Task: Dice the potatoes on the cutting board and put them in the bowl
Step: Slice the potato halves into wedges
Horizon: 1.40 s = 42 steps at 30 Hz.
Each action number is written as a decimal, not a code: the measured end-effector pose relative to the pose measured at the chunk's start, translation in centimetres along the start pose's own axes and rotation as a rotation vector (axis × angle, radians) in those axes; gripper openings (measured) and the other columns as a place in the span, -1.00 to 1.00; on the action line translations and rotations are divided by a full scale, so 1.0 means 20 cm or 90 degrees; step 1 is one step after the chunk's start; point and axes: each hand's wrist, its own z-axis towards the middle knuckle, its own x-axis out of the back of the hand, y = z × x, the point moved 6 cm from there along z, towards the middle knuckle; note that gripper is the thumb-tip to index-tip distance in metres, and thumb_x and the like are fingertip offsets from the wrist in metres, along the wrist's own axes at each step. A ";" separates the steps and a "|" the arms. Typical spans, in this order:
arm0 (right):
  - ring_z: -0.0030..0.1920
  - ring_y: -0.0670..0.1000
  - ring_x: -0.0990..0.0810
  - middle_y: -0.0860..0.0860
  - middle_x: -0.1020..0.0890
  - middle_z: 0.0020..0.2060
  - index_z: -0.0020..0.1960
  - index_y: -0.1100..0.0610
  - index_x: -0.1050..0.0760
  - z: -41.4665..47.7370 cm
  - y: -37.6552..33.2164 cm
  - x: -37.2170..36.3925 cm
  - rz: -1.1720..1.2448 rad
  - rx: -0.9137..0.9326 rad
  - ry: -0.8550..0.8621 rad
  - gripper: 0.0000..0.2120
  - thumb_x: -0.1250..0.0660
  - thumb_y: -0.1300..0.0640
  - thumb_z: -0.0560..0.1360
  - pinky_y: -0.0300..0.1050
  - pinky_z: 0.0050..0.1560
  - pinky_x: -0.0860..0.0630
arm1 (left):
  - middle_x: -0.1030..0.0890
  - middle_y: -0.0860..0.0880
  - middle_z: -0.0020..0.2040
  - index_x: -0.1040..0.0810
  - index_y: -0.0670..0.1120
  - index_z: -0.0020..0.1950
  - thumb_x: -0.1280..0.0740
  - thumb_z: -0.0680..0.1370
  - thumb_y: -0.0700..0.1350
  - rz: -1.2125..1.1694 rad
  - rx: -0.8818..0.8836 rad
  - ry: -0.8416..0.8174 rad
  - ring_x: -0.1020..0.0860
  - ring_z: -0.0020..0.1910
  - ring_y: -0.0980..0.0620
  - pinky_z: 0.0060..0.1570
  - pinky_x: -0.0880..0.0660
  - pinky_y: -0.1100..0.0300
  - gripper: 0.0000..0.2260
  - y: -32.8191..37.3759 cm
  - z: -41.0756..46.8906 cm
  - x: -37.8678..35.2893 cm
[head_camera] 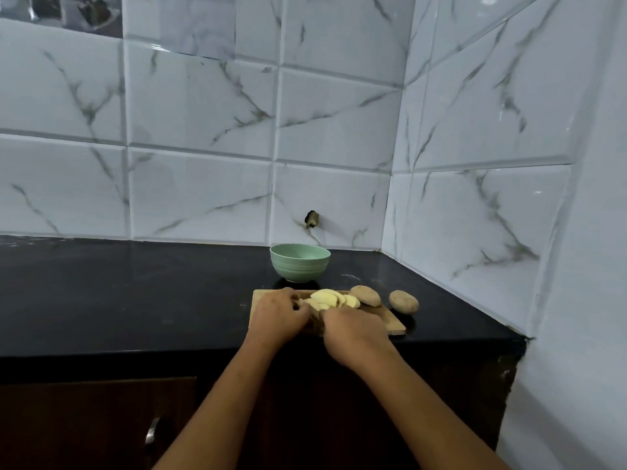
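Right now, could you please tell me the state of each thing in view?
bowl: upright, no potato visible inside.
cut potato: sliced, piled on the cutting board.
first whole potato: unpeeled, on the board.
second whole potato: unpeeled, on the counter.
left grip: curled, holding the cut potato.
right grip: curled, blurred; contents unclear.

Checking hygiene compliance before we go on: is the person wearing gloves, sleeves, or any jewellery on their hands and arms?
No gloves on the left hand or the right hand. Left forearm and right forearm are bare down to the frame's bottom edge, with no sleeve, watch or bracelet showing. No rings are visible, though both hands are blurred.
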 end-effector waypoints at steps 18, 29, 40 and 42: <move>-0.20 -0.16 -0.45 -0.13 -0.48 -0.10 0.44 0.01 -0.37 0.08 0.31 -0.17 0.512 -0.055 0.072 -0.63 -0.14 0.05 0.64 -0.23 -0.24 -0.36 | -0.62 0.10 0.14 -0.62 0.05 0.19 -0.26 0.56 -0.07 0.049 -0.075 -0.047 -0.51 -0.12 0.20 -0.08 -0.38 0.39 -0.75 0.01 0.00 -0.03; -0.53 -0.16 -0.26 -0.06 -0.40 -0.47 0.28 -0.17 -0.49 0.03 0.39 -0.14 0.634 -0.102 -0.189 -0.73 -0.20 0.03 0.62 -0.31 -0.50 -0.17 | -0.61 0.04 0.15 -0.56 0.03 0.26 -0.37 0.50 0.11 0.070 -0.097 -0.073 -0.52 0.10 0.10 0.05 -0.37 0.30 -0.63 0.03 -0.03 0.00; -0.55 -0.11 -0.28 0.01 -0.41 -0.43 -0.07 0.08 -0.55 0.05 0.50 -0.08 0.618 -0.230 -0.074 -0.79 -0.33 -0.07 0.51 -0.29 -0.57 -0.20 | -0.61 0.03 0.14 -0.59 -0.01 0.22 -0.44 0.44 0.11 0.026 -0.076 -0.071 -0.53 0.09 0.10 0.02 -0.36 0.31 -0.60 0.02 -0.03 0.00; -0.45 -0.09 -0.34 0.02 -0.44 -0.34 -0.09 0.07 -0.55 0.05 0.49 -0.08 0.622 -0.225 -0.038 -0.82 -0.33 -0.05 0.53 -0.27 -0.53 -0.26 | -0.61 0.04 0.15 -0.58 -0.01 0.22 -0.44 0.44 0.10 0.024 -0.074 -0.071 -0.52 0.09 0.11 0.02 -0.36 0.33 -0.61 0.02 -0.03 0.00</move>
